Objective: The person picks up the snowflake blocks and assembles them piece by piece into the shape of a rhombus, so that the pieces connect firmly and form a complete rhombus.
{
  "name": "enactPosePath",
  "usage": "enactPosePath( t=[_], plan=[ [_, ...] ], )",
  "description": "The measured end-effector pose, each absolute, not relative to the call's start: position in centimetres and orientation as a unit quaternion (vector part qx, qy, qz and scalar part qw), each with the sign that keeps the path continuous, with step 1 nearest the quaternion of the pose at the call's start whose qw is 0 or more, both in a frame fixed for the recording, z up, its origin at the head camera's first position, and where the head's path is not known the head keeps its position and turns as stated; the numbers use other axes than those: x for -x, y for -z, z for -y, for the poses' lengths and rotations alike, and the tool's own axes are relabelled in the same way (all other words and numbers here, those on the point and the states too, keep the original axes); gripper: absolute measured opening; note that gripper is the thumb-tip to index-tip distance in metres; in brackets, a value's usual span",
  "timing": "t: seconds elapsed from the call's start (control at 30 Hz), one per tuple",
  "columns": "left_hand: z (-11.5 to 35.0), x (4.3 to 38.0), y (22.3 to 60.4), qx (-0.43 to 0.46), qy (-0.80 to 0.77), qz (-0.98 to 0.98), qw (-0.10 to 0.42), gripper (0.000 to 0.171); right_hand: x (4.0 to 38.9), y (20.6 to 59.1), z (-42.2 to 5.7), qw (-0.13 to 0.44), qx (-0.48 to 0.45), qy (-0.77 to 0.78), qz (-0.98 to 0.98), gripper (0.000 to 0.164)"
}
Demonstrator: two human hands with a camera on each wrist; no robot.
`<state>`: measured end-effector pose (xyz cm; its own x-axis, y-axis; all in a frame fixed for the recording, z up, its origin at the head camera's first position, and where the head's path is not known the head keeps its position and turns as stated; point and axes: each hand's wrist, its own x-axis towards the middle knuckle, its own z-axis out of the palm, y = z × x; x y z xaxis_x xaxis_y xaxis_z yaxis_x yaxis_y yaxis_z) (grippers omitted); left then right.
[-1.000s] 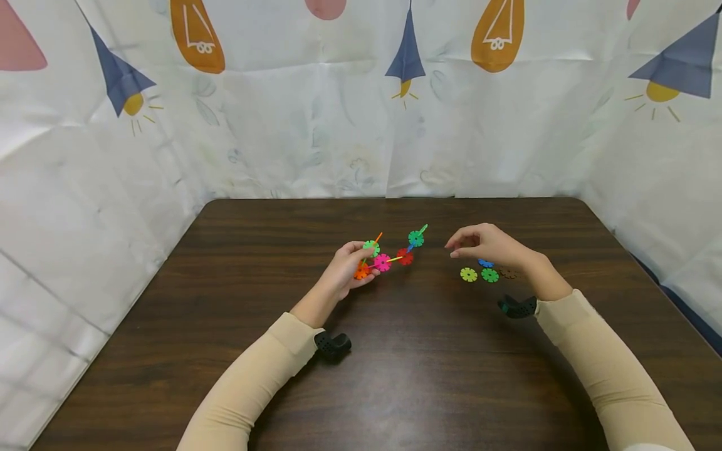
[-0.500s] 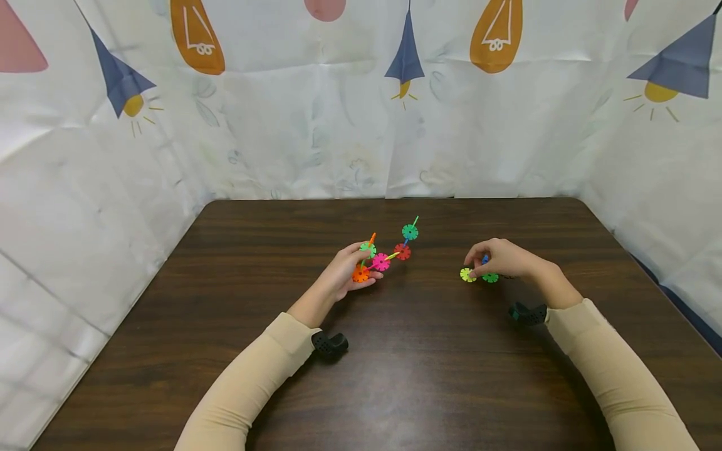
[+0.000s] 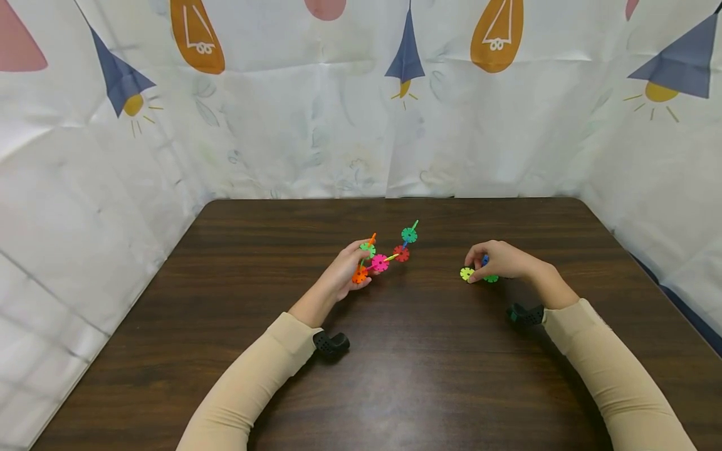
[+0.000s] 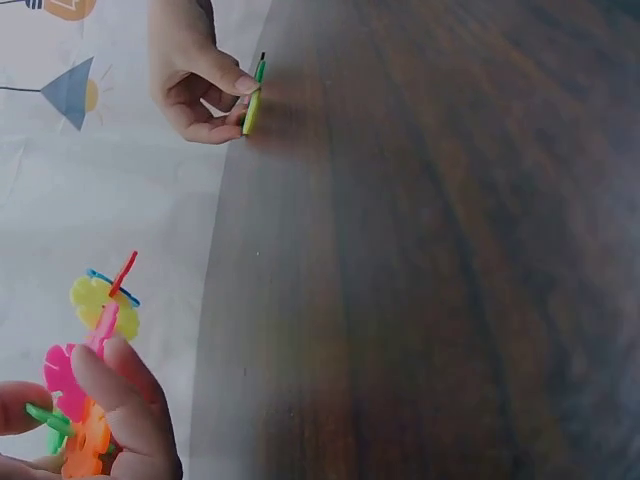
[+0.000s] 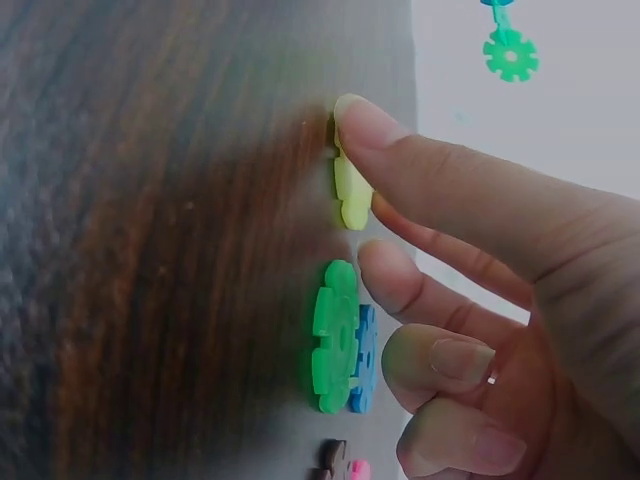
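My left hand (image 3: pixel 340 274) grips a linked chain of snowflake-shaped plastic discs, raised over the table. Its orange disc (image 3: pixel 360 275) and light green disc (image 3: pixel 368 250) lie at the fingers. From there a pink disc (image 3: pixel 380 262), a red disc (image 3: pixel 401 253) and a teal disc (image 3: pixel 409 235) reach away to the right. Low over the table, my right hand (image 3: pixel 502 259) pinches a yellow disc (image 5: pixel 352 190) between thumb and index finger. Beside it, in the right wrist view, are a green disc (image 5: pixel 338 340) and a blue disc (image 5: pixel 365 360).
A brown disc (image 5: pixel 333 462) and a bit of pink show at the right wrist view's bottom edge. The dark wood table (image 3: pixel 395 376) extends under both arms. Behind it hangs a white printed curtain (image 3: pixel 350 138).
From above and left of the loose discs, my right hand has come down and rightward onto the yellow disc. The chain in my left hand has shifted slightly left.
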<state>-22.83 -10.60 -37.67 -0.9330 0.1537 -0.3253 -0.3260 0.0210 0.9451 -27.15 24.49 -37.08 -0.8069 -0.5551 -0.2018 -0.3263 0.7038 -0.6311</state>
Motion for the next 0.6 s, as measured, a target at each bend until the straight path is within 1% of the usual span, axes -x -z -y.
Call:
enactPosePath(
  t=[0.2, 0.47, 0.6],
  plan=[
    [10.52, 22.93, 37.8, 0.061, -0.706, -0.687, 0.161, 0.046, 27.22, 37.09, -24.32, 0.196, 0.247, 0.303, -0.899, 0.026],
    [10.41, 22.86, 37.76, 0.063, -0.727, -0.661, 0.174, 0.045, 26.98, 37.01, -24.37, 0.209, 0.248, 0.316, -0.892, 0.028],
    [10.39, 22.87, 37.8, 0.06, -0.726, -0.662, 0.175, 0.046, 26.95, 36.96, -24.64, 0.221, 0.239, 0.332, -0.885, 0.022]
  ],
)
